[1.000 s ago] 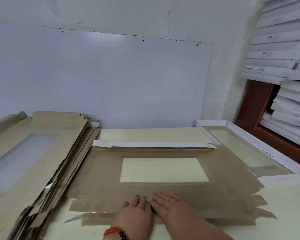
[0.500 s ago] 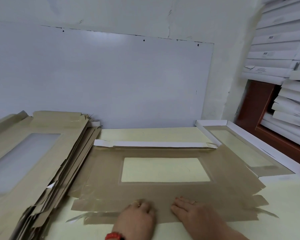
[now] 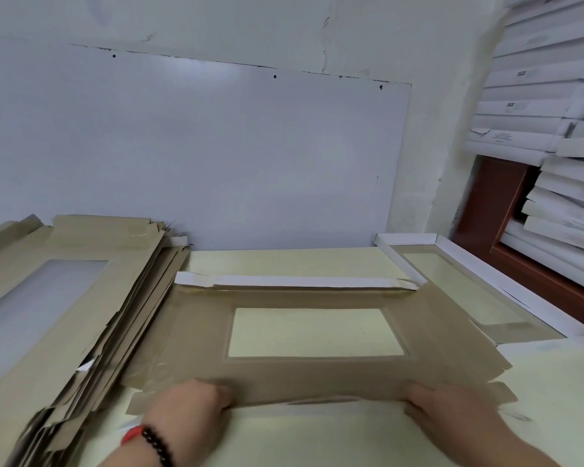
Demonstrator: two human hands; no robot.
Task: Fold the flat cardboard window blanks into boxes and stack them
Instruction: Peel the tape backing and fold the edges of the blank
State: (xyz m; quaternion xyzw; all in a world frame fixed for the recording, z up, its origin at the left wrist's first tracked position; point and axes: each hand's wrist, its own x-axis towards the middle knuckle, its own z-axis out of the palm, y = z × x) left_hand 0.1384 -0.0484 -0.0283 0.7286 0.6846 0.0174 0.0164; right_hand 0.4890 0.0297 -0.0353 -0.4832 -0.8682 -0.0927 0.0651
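The left hand point(image 3: 191, 404) and right hand point(image 3: 447, 414) each grip the near edge flap of the flat brown cardboard window blank point(image 3: 300, 372), fingers seemingly curled under it. The blank lies on the pale yellow worktop point(image 3: 317, 436) just beyond both hands. A leaning pile of brown flat blanks point(image 3: 64, 298) sits beside the left hand.

Pale yellow tabletop point(image 3: 294, 259), white board point(image 3: 196, 153) on cracked wall point(image 3: 418, 35), red-brown door frame point(image 3: 489, 203) at rt.
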